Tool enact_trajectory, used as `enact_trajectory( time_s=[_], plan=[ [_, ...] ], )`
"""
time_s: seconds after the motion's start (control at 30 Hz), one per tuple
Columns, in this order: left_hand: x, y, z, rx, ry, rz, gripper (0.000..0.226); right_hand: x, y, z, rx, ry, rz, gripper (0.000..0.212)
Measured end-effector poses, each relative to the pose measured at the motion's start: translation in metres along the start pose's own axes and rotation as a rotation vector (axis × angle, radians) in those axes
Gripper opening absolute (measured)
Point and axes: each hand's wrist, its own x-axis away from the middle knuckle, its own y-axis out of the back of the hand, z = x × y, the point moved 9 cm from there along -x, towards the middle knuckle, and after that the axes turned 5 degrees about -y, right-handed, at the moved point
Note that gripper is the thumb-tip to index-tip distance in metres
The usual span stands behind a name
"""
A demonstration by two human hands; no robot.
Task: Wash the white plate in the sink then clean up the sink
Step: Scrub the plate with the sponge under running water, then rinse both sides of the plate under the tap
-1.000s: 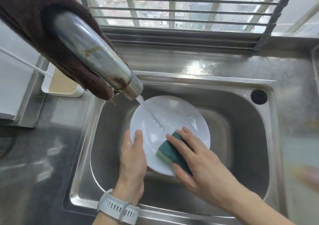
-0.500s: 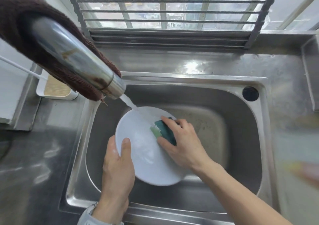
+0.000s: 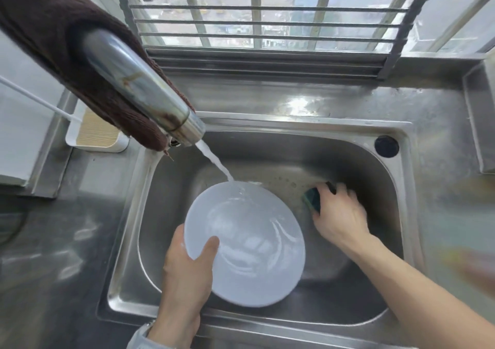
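One plate [image 3: 249,244], white, wet, tilted over the sink [image 3: 348,161] under running tap [image 3: 150,94] | left hand [image 3: 187,276] grips its near rim, thumb on face | right hand [image 3: 340,214] curled round green sponge [image 3: 312,198] against sink floor, beside plate.

You see a brown cloth [image 3: 67,62] draped over the faucet [image 3: 142,88]; a white tray [image 3: 96,134], perhaps holding toothpicks, sits at the counter's [image 3: 67,241] left edge.

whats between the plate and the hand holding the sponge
Head view: only bare wet sink floor between the white plate and the right hand gripping the sponge.
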Motion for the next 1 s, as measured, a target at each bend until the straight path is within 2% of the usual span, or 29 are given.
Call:
enact_trajectory(
  time_s=[0.1,0.17,0.23,0.27,0.3,0.4,0.5,0.63,0.7,0.77,0.83,0.9,1.0],
  plan=[
    [-0.008,0.002,-0.003,0.021,-0.012,-0.046,0.013,0.025,0.018,0.016,-0.273,0.05,-0.085,0.039],
    [-0.012,-0.003,-0.005,0.057,-0.003,-0.065,0.008,0.07,0.029,0.057,-0.419,0.258,-0.035,0.056],
    [-0.013,-0.013,-0.006,0.126,0.023,-0.063,0.029,0.114,0.021,0.117,-0.422,0.549,0.202,0.068],
    [-0.012,-0.019,-0.007,0.175,0.041,-0.05,0.038,0.125,0.016,0.14,-0.374,0.669,0.238,0.068],
    [-0.011,-0.026,-0.008,0.22,0.063,-0.032,0.044,0.121,0.017,0.156,-0.328,0.741,0.204,0.066],
    [-0.015,-0.03,-0.006,0.326,0.102,-0.034,0.054,0.067,0.022,0.152,-0.219,0.692,0.073,0.062],
    [-0.023,-0.029,-0.006,0.357,0.101,-0.027,0.049,0.061,0.009,0.106,-0.111,0.562,0.14,0.067],
    [-0.02,-0.048,-0.006,0.4,0.14,0.044,0.055,0.126,0.015,0.131,-0.167,0.761,0.272,0.06],
    [-0.021,-0.048,-0.006,0.457,0.156,0.047,0.054,0.114,0.024,0.158,-0.153,0.86,0.174,0.06],
    [-0.03,-0.037,-0.007,0.476,0.128,0.012,0.051,0.075,0.028,0.154,-0.086,0.814,0.086,0.059],
    [-0.036,-0.026,-0.012,0.442,0.073,0.023,0.05,0.046,0.026,0.116,-0.013,0.65,0.071,0.062],
    [-0.035,-0.024,-0.011,0.385,0.038,0.05,0.049,0.061,0.02,0.087,0.023,0.574,0.091,0.066],
    [-0.028,-0.037,-0.002,0.327,0.053,0.083,0.05,0.11,0.008,0.117,-0.093,0.727,0.184,0.064]
  ],
)
